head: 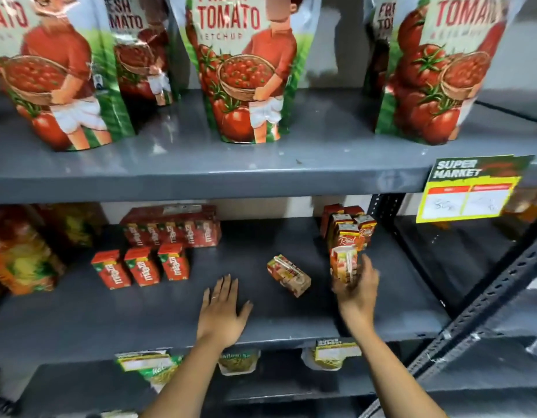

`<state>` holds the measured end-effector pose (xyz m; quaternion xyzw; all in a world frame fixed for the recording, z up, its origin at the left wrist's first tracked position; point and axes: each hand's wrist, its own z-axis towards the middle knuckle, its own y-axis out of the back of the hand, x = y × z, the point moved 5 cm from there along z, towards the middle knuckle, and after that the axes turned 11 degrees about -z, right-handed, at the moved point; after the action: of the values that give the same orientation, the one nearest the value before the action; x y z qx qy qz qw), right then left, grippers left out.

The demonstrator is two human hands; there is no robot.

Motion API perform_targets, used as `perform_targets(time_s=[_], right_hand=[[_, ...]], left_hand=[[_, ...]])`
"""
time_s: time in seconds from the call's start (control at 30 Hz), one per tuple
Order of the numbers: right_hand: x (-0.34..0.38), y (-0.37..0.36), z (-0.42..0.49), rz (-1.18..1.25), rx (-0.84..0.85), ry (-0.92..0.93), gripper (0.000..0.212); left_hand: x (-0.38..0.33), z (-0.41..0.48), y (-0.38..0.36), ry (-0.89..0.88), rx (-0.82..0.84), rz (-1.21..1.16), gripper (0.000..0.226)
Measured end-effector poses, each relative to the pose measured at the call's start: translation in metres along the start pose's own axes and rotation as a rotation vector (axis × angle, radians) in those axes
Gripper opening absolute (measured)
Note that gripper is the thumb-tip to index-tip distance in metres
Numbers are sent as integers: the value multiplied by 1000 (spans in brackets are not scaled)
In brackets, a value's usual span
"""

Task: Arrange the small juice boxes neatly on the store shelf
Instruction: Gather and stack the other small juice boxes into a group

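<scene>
On the grey middle shelf (pixel 140 321), my right hand (pixel 359 286) grips an upright small juice box (pixel 343 262) at the front of a row of similar orange boxes (pixel 350 227) on the right. Another small juice box (pixel 288 275) lies on its side between my hands. My left hand (pixel 223 312) rests flat on the shelf, fingers spread, holding nothing. Three red small juice boxes (pixel 140 267) stand in a row on the left, in front of a wrapped multipack of red boxes (pixel 170 226).
Large tomato ketchup pouches (pixel 240 70) stand on the upper shelf. A yellow price tag (pixel 469 188) hangs from that shelf's edge at right. Big juice cartons (pixel 19 254) stand at far left. A perforated steel post (pixel 487 303) slants at right. Packets (pixel 237 360) lie on the lower shelf.
</scene>
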<state>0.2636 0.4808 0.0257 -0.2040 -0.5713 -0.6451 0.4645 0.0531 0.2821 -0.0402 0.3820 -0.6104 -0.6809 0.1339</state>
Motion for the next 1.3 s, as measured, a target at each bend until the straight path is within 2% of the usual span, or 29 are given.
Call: perform_targets(time_s=[0.13, 0.2, 0.3, 0.4, 0.47, 0.57, 0.67, 0.77, 0.9, 1.0, 1.1, 1.17, 1.2, 1.3], right_hand=[[-18, -11, 3, 18, 28, -40, 51], [-23, -9, 1, 110, 41, -82, 37], [-31, -8, -3, 85, 43, -60, 48], [-26, -4, 0, 66, 120, -68, 42], [-26, -3, 8, 59, 152, -93, 47], [-26, 1, 14, 68, 216, -136, 66], [-30, -2, 19, 99, 372, -32, 95], [-34, 0, 21, 130, 442, -33, 84], [-35, 10, 19, -42, 275, -84, 56], [-34, 12, 20, -27, 268, -103, 69], [-31, 9, 24, 7, 453, -42, 84], [-33, 9, 25, -45, 566, -42, 76], [-36, 9, 27, -63, 571, -47, 71], [-37, 10, 30, -96, 479, -89, 61]], left_hand=[[-4, -3, 2, 15, -3, -20, 71], [-5, -4, 3, 13, -11, -27, 70], [-5, -4, 4, 10, -30, -41, 70], [-5, -3, 3, 8, -41, -44, 70], [-5, -4, 4, 8, -47, -48, 70], [-5, -4, 4, 11, -53, -47, 70], [-5, -3, 4, 11, -56, -52, 71], [-4, -3, 3, 11, -58, -56, 72], [-3, -3, 4, 9, -72, -70, 72], [-3, -3, 4, 8, -74, -71, 72], [-3, -3, 4, 8, -81, -78, 72], [-3, -3, 4, 7, -86, -80, 72], [-3, -3, 4, 7, -87, -80, 72], [-4, -3, 5, 7, -91, -85, 72]])
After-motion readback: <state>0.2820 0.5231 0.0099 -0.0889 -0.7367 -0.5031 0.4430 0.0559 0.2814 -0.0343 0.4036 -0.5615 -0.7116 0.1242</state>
